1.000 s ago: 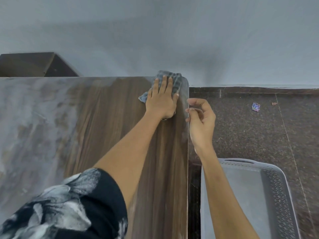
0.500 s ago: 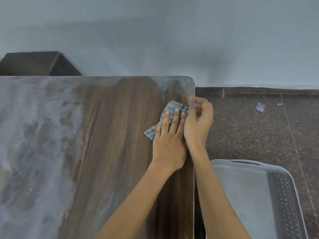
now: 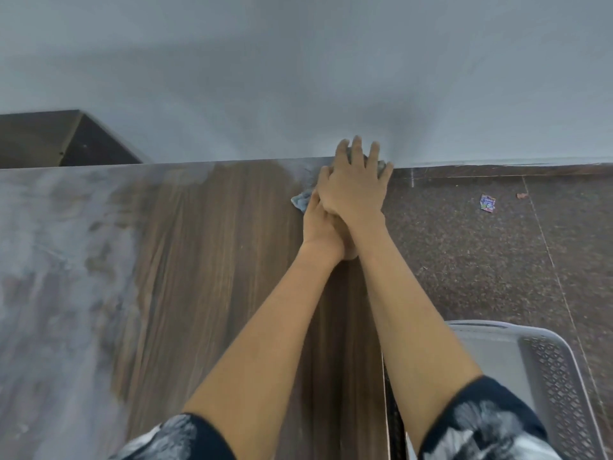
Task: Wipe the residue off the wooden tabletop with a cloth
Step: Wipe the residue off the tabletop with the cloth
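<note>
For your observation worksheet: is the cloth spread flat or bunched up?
Cannot tell: the right hand, laid over the left hand, hides most of the cloth; only one corner shows.

My right hand [image 3: 356, 185] lies flat on top of my left hand [image 3: 320, 227], fingers straight, at the far right corner of the wooden tabletop [image 3: 212, 260]. Both press on the cloth [image 3: 301, 201], of which a blue-grey corner shows just left of the hands. The left part of the tabletop carries a pale grey residue [image 3: 49, 260]; the right part shows bare wood grain. A grey plastic basket [image 3: 557, 370] stands on the floor [image 3: 464, 254] beside the table. 1 small wrapper [image 3: 488, 203] lies on the floor near the wall [image 3: 298, 61].
</note>
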A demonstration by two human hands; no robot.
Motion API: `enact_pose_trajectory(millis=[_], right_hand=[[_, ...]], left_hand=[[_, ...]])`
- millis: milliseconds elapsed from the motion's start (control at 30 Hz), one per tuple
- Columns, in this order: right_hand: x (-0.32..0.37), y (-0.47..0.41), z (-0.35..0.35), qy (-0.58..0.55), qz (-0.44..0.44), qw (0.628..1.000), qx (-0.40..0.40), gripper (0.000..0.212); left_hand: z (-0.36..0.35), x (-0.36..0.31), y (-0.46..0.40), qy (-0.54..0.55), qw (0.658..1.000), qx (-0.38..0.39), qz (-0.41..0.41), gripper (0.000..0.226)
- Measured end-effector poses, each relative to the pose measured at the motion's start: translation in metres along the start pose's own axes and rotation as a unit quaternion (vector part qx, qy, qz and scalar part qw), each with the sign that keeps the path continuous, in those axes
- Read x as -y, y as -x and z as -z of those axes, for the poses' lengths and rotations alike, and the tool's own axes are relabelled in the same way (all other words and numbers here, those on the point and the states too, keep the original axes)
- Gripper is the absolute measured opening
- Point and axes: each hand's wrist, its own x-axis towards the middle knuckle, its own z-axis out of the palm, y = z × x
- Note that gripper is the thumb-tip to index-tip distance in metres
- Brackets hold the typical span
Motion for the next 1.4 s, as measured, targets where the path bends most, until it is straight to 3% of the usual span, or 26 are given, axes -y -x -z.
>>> enact_pose_trajectory(millis=[100,233,300,433,533,667,767,833,967,1033,1100,1200,1267,1333,1400], right_hand=[[0.022,-0.019,-0.006,0.038,0.035,0.999,0.001,0.06],[0.072,-0.029,-0.021,-0.01,0.139,0.99,0.036,0.059],[0.09,-0.027,-0.025,-0.058,0.168,0.982,0.059,0.059],[0.086,-0.006,-0.03,-0.101,0.162,0.979,0.075,0.062],[0.066,0.023,-0.036,0.037,0.102,0.994,-0.012,0.067],[0.035,0.042,-0.032,0.091,-0.097,0.991,-0.024,0.063],[0.046,0.03,-0.031,0.092,-0.163,0.982,-0.024,0.063],[0.068,0.013,-0.035,0.09,-0.138,0.986,-0.037,0.064],[0.109,0.012,-0.044,0.07,0.123,0.99,0.011,0.059],[0.1,0.032,-0.046,0.084,0.198,0.976,0.023,0.057],[0.074,0.052,-0.044,0.08,0.146,0.986,-0.013,0.056],[0.045,0.049,-0.034,0.08,-0.032,0.995,-0.051,0.058],[0.048,0.022,-0.029,0.078,-0.099,0.99,-0.06,0.058],[0.063,0.005,-0.029,0.077,-0.062,0.994,-0.051,0.058],[0.077,0.012,-0.036,0.083,0.097,0.992,-0.021,0.057]], left_hand=[[0.0,0.025,-0.011,0.068,0.997,-0.013,0.036,0.054],[0.0,0.063,-0.008,0.122,0.984,-0.086,0.1,0.062],[-0.002,0.081,0.001,0.172,0.973,-0.13,0.087,0.067],[-0.008,0.104,0.033,0.188,0.975,-0.121,0.016,0.092],[-0.012,0.098,0.091,0.304,0.929,-0.155,0.14,0.115],[-0.036,0.091,0.147,0.341,0.898,-0.199,0.193,0.095],[-0.044,0.092,0.153,0.325,0.895,-0.244,0.181,0.081],[-0.046,0.089,0.152,0.327,0.892,-0.257,0.178,0.079],[-0.047,0.09,0.148,0.334,0.881,-0.273,0.193,0.067],[-0.049,0.09,0.148,0.321,0.885,-0.274,0.2,0.06],[-0.049,0.09,0.148,0.317,0.885,-0.268,0.211,0.056],[-0.049,0.089,0.149,0.308,0.888,-0.267,0.214,0.055],[-0.048,0.088,0.149,0.294,0.893,-0.264,0.215,0.053],[-0.049,0.087,0.147,0.278,0.899,-0.256,0.22,0.052],[-0.049,0.087,0.146,0.251,0.91,-0.243,0.225,0.051]])
